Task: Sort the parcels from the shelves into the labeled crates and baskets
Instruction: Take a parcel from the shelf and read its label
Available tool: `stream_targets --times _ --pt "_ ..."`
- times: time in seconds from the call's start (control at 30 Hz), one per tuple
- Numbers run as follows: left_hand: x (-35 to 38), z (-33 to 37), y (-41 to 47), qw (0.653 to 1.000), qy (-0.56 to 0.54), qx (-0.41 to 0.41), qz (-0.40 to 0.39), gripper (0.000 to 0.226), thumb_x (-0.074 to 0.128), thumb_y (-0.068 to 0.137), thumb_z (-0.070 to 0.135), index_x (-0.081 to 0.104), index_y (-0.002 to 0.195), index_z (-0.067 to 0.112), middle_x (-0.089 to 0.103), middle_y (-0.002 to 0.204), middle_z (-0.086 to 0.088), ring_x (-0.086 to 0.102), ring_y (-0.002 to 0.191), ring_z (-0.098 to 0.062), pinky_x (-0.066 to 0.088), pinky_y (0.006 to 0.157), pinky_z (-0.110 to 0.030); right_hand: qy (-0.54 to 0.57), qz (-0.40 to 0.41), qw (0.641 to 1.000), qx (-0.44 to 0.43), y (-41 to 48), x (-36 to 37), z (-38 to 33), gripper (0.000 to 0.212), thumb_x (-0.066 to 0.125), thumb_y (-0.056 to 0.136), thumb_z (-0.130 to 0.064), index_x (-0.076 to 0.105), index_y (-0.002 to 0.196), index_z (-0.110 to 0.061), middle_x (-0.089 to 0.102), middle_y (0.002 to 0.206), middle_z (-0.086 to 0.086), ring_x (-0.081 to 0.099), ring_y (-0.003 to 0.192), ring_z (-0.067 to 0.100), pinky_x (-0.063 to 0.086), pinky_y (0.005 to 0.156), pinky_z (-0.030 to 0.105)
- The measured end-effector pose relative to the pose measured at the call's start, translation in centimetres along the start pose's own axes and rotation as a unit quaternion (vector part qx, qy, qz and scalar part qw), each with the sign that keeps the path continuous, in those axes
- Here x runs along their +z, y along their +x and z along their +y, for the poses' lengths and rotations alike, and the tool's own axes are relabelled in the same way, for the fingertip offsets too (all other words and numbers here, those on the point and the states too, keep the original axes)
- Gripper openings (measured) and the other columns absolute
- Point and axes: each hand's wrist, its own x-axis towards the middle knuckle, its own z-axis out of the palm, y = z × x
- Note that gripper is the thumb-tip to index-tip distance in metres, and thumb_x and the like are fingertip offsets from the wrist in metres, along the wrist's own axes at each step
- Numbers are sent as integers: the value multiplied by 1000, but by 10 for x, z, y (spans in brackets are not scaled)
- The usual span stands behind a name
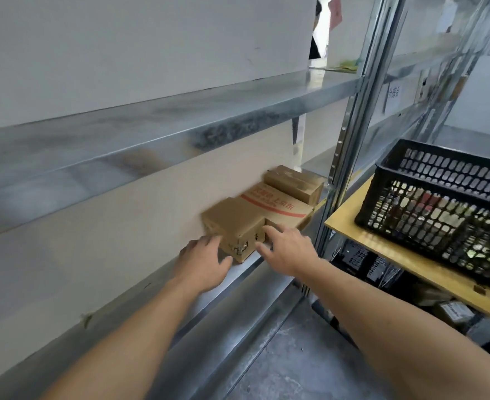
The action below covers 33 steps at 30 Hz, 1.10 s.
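Three cardboard parcels sit in a row on the lower metal shelf [246, 268]. The nearest is a small brown box [232, 223]. Behind it lies a box with red print [278, 207], and a third brown box [295, 183] stands farthest back. My left hand [201, 262] is at the small box's left front side with fingers spread. My right hand [284, 249] touches its right front side, fingers straight. Neither hand is closed around the box.
A black plastic crate [440, 209] holding several items stands on a yellow board [368, 241] to the right. An upper metal shelf [157, 125] runs overhead. Grey uprights [344, 157] divide the racks. More crates and a parcel [451, 311] lie below the board. The floor is grey concrete.
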Motion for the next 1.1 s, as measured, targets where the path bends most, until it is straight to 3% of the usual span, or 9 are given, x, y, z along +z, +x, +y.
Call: stream_targets --times 0.1,0.27,0.47,0.7,0.77,0.83,0.9,1.03,1.1 --pt "12 19 33 1000 -12 -29 -4 61 44 93 55 30 148 33 39 151 0 39 134 -27 35 108 -40 3 -18 999 -42 46 -4 23 55 34 101 -60 42 144 -28 51 140 9 46 132 35 41 106 55" --pt "33 37 67 993 -36 -111 7 60 40 96 55 25 151 34 34 152 -5 41 130 -32 35 107 -41 -26 -35 993 -107 105 -2 47 60 31 103 -61 33 154 -31 31 163 12 18 153 36 20 123 55" --pt "55 45 78 968 -144 -196 56 55 44 96 52 33 147 37 41 147 -5 40 132 -31 35 110 -41 -27 -99 978 -180 135 10 47 63 25 102 -65 22 159 -38 27 166 9 5 156 34 0 124 56" --pt "66 49 80 910 -312 -220 160 35 56 97 27 55 132 28 47 133 1 53 104 -12 34 89 -16 94 -68 975 -191 145 30 43 74 30 91 -74 41 153 -34 49 152 8 37 143 30 26 119 52" --pt "66 52 75 888 -346 -215 215 30 58 96 21 61 124 28 49 128 2 52 102 -6 32 84 -6 141 -68 969 -193 144 28 43 84 25 83 -78 47 150 -33 54 147 5 40 141 28 29 118 50" --pt "64 53 70 856 -391 -198 274 27 59 95 18 61 113 38 48 127 0 50 107 7 30 87 2 208 -61 958 -186 142 21 41 71 41 90 -72 49 149 -33 54 146 5 43 138 27 33 116 42" --pt "61 56 64 815 -454 -189 308 29 57 95 18 59 112 42 49 130 1 47 113 16 31 96 -1 281 -43 942 -177 137 14 38 56 56 97 -54 49 149 -34 50 144 8 47 132 26 35 105 28" --pt "59 63 53 685 -607 -193 353 38 51 100 17 51 128 43 59 129 4 56 121 -9 44 103 -27 386 -77 905 -164 123 11 31 64 63 95 -48 39 154 -39 42 139 5 42 118 13 31 99 24" --pt "58 63 46 657 -614 -218 379 45 46 102 11 45 131 45 61 122 6 59 117 -11 47 97 -27 403 -95 894 -172 118 16 33 67 61 96 -49 35 156 -37 44 143 4 38 118 6 31 100 25"
